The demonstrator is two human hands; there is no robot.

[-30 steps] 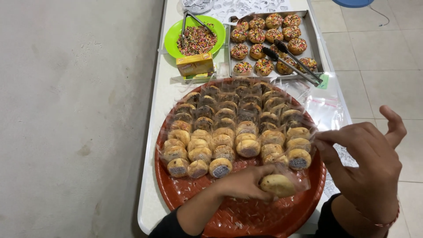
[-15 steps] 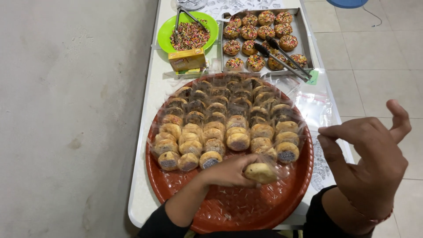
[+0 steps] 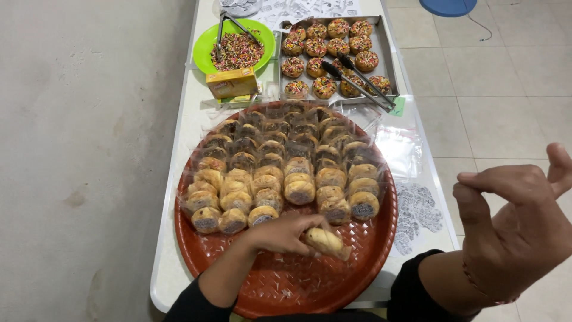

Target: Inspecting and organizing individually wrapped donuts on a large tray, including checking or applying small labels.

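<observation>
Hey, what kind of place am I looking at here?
Probably a small home bakery or snack-packing spot: a round red tray of wrapped pastries, a metal pan of sprinkled donuts, and the left hand holding a wrapped pastry.

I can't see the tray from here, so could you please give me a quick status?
Left hand grips a wrapped pastry over the red tray. Right hand raised, empty. Nothing blocking.

Long white desk set against a grey concrete wall. Pale tiled floor on the right. Even, soft light.
</observation>
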